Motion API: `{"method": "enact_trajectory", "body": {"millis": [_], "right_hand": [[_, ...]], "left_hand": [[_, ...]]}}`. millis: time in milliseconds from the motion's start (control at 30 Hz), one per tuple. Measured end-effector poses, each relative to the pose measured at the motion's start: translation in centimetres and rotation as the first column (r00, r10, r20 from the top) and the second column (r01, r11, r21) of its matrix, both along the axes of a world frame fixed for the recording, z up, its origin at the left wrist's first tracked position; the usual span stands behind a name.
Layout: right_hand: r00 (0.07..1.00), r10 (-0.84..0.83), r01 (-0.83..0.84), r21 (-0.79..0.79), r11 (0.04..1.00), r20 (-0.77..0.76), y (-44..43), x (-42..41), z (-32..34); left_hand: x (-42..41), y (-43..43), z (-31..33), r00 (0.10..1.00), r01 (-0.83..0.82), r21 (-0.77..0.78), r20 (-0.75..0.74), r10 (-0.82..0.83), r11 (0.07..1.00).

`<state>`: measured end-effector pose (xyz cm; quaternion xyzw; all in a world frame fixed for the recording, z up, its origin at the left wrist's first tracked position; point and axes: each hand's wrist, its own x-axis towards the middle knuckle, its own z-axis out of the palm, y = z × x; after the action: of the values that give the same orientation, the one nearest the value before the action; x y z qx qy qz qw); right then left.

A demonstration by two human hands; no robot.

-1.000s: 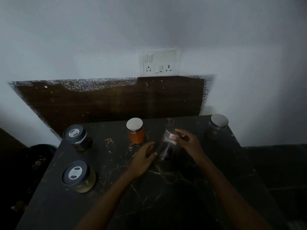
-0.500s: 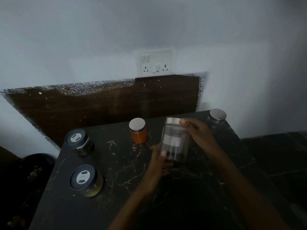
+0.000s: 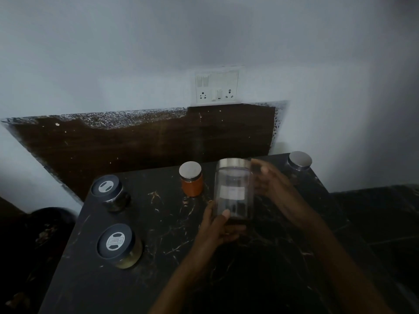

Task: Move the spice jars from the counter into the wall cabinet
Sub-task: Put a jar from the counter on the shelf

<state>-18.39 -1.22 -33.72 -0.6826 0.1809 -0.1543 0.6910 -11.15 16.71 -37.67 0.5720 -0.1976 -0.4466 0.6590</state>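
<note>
A tall clear jar (image 3: 233, 191) with a steel lid and dark contents at its bottom is held upright above the black marble counter (image 3: 172, 241). My left hand (image 3: 217, 225) grips its base from below and the left, thumb on the glass. My right hand (image 3: 269, 182) grips its upper right side near the lid. An orange jar (image 3: 191, 181) with a silver lid stands just left of it. Two dark-lidded jars sit at the left: one at the back (image 3: 110, 192), one nearer (image 3: 119, 245). A silver-lidded jar (image 3: 299, 163) stands at the back right corner. No cabinet is in view.
A brown backsplash panel (image 3: 136, 143) runs behind the counter, with a white switch and socket plate (image 3: 217, 87) on the wall above it. The counter ends at the right, where a lower dark floor (image 3: 381, 214) shows. Dim shapes lie at lower left.
The clear jar was lying tilted between my hands on the counter; both hands have lifted it and turned it upright. The view has shifted slightly.
</note>
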Motion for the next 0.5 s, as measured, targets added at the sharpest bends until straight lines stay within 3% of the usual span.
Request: {"method": "enact_trajectory", "body": {"millis": [133, 300, 400, 500], "right_hand": [[0.999, 0.023, -0.028, 0.199, 0.980, 0.027, 0.4, 0.7, -0.9], [0.988, -0.129, 0.142, 0.175, 0.974, -0.085, 1.1, 2.4, -0.9], [0.979, -0.175, 0.194, 0.214, 0.957, -0.106, 1.1, 2.4, -0.7], [0.995, -0.101, 0.092, 0.244, 0.965, 0.025, 1.4, 1.4, -0.5]], "left_hand": [[0.6, 0.0, 0.5, 0.997, 0.063, 0.000, -0.036, -0.063, 0.998], [0.7, -0.1, 0.2, 0.993, 0.108, -0.004, -0.056, -0.108, 0.994], [0.5, -0.2, 0.1, 0.999, 0.031, -0.044, -0.034, -0.033, 0.999], [0.0, -0.4, 0.2, 0.996, -0.087, -0.107, 0.016, 0.089, 0.990]]}}
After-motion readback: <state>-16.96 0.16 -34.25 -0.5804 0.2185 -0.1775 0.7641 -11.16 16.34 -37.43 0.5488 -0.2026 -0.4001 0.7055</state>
